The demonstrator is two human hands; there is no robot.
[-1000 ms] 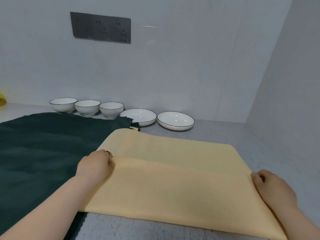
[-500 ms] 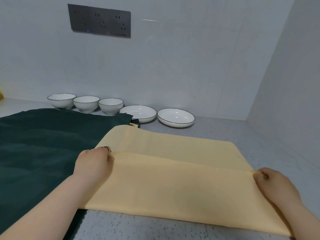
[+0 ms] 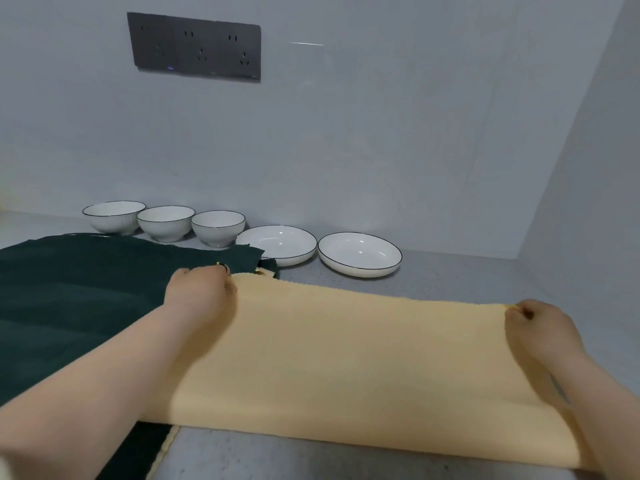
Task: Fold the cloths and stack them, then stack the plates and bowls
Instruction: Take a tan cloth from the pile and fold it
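Yellow cloth [image 3: 346,348] lies on the desk [image 3: 450,282] right in front of us, and its left end sits on top of the green cloth [image 3: 69,306]. In the head view, our left hand [image 3: 201,292] and right hand [image 3: 540,327] each pinch a corner, the grip clamped on it. A second ago the edge we hold was only halfway across. Now it has reached the far edge, so we think the first fold is nearly done. We count two cloths, three bowls [image 3: 165,222] and two plates [image 3: 360,254] by the wall [image 3: 381,133], none stacked yet.
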